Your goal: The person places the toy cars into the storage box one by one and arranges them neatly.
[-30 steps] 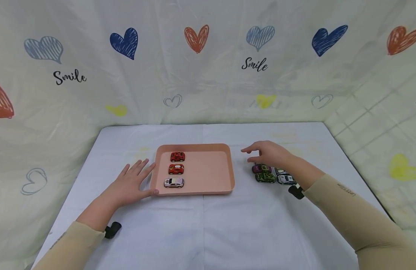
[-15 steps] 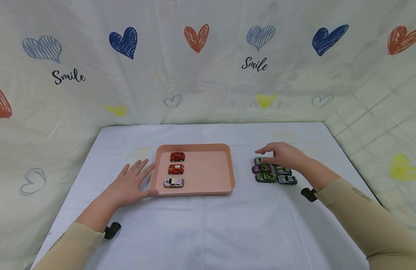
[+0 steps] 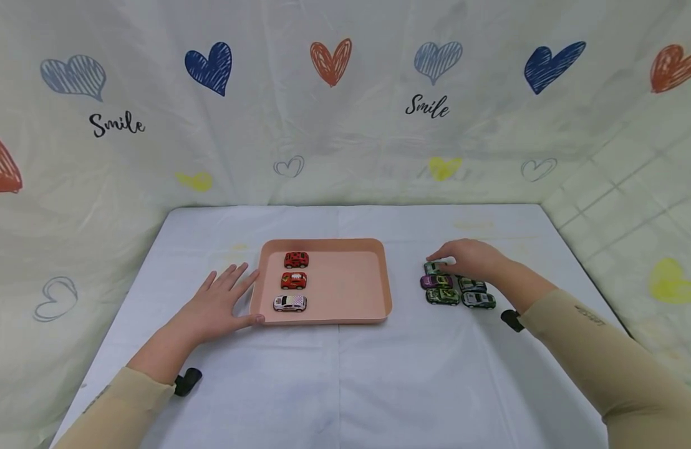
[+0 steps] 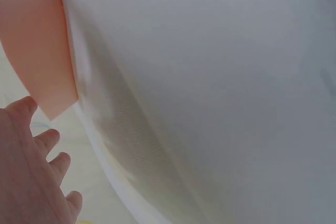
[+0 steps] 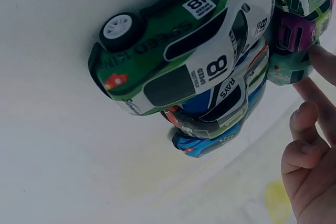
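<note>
My left hand (image 3: 213, 312) lies with fingers spread at the left side of a pink tray (image 3: 351, 280), its thumb touching the near-left corner. Three toy cars stand in a column inside: a red car (image 3: 296, 260), another red car (image 3: 293, 280) and a white car (image 3: 290, 304). To the right of the tray, my right hand (image 3: 474, 259) pinches a pale green toy car (image 3: 433, 268) between thumb and index finger, at the back left of a tight cluster. In the right wrist view, a fingertip touches that green car (image 5: 286, 72).
Around it stand a purple car (image 3: 436, 282), a bright green car (image 3: 442, 297), a green-and-white car (image 3: 478, 300) and a dark car (image 3: 471, 285). A blue car (image 5: 202, 145) shows in the right wrist view. White cloth (image 3: 334, 386) covers the table.
My right hand has moved right and down onto the back-left car of the cluster, and its thumb and index finger have closed in on it. The left hand and tray look unchanged.
</note>
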`<state>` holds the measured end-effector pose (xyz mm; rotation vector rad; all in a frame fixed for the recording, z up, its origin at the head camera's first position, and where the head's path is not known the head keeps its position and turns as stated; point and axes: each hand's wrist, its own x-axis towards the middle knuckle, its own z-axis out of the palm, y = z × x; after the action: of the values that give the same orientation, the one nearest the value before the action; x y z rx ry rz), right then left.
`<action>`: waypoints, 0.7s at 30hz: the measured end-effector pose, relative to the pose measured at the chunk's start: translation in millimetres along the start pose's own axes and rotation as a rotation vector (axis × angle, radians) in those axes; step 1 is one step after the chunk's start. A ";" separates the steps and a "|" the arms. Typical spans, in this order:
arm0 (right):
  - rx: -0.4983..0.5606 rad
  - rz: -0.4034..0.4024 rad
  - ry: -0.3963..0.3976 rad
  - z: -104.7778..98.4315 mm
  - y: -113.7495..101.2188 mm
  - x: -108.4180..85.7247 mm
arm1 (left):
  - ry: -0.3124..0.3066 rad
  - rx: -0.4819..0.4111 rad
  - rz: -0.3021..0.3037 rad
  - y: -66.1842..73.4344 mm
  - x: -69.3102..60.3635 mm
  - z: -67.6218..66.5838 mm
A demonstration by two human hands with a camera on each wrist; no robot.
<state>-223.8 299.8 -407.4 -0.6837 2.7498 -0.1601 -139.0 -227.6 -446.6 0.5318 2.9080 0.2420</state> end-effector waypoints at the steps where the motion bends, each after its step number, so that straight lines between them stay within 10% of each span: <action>1: -0.003 -0.001 -0.006 0.1 0.0 0.2 | 0.003 0.001 0.002 0.2 0.0 -0.4; 21: -0.009 0.000 -0.054 7.0 5.0 8.0 | 0.005 0.012 -0.004 1.4 1.0 -0.2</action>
<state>-230.5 300.1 -417.0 -0.6799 2.7003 -0.1268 -139.5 -226.0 -446.3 0.5286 2.9162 0.2263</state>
